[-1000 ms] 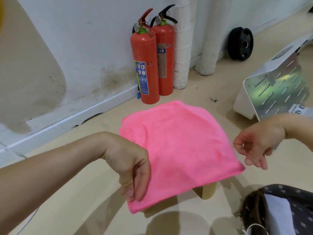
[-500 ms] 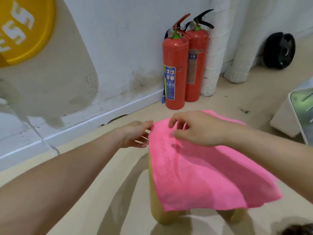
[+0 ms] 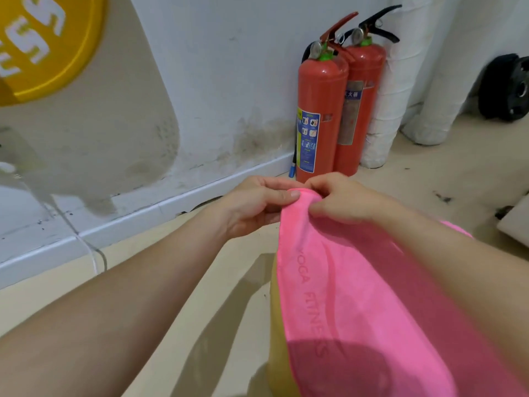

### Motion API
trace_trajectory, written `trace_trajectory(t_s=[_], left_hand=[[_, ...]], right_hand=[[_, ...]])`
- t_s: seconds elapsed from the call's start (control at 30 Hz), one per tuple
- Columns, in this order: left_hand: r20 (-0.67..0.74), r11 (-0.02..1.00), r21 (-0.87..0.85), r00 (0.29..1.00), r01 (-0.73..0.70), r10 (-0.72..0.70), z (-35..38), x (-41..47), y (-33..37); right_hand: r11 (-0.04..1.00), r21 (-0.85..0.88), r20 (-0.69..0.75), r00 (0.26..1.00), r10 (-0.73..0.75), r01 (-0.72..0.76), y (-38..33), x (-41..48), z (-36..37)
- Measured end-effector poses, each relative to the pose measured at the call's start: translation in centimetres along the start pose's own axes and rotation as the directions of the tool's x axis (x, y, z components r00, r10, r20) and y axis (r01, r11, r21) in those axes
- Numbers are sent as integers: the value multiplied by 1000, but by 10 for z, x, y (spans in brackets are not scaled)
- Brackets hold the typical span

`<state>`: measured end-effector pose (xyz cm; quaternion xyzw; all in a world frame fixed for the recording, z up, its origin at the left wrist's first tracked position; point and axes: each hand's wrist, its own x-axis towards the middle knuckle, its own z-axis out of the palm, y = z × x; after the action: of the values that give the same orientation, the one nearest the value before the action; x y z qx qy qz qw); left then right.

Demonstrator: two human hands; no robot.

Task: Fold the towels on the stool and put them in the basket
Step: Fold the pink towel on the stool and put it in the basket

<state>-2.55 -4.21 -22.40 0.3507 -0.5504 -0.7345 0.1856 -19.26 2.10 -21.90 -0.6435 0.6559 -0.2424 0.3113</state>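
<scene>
A second ago the two hands were spread wide apart at the cloth. Now the left hand (image 3: 254,209) and right hand (image 3: 343,200) have met at its far corner, the fingers of both clamped on the hem. A fold looks about to begin, and nothing is ready for the basket yet. The pink towel (image 3: 357,296), embossed YOGA FITNESS, trails from the fingers back toward the person, draped over the yellowish stool (image 3: 277,325) below them.

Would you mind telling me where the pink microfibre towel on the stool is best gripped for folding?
Pinch the pink microfibre towel at its far edge, from above, where the left hand and right hand hold it. It drapes limp over the yellow stool, so only an edge offers purchase.
</scene>
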Motion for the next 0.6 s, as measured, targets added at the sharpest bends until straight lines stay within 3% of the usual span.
trace_trajectory(t_s=[0.1, 0.2, 0.27, 0.43, 0.5, 0.6], left_hand=[[63, 999, 49, 998, -20, 17, 6, -3, 9], [-13, 987, 145, 997, -74, 77, 12, -1, 13], [-90, 977, 192, 989, -95, 114, 11, 1, 12], [-188, 937, 348, 977, -31, 101, -13, -2, 0], [-201, 882, 472, 975, 14, 92, -22, -6, -9], [-236, 872, 488, 968, 46, 81, -28, -9, -22]], right_hand=[[990, 137, 30, 1000, 9, -13, 3, -9, -15], [995, 102, 30, 1000, -3, 0, 5, -16, -23], [998, 44, 26, 999, -38, 37, 8, -17, -23], [952, -304, 42, 999, -6, 18, 26, -25, -39], [938, -340, 58, 994, 95, -70, 36, -32, -57], [937, -310, 67, 980, 189, -160, 52, -40, -82]])
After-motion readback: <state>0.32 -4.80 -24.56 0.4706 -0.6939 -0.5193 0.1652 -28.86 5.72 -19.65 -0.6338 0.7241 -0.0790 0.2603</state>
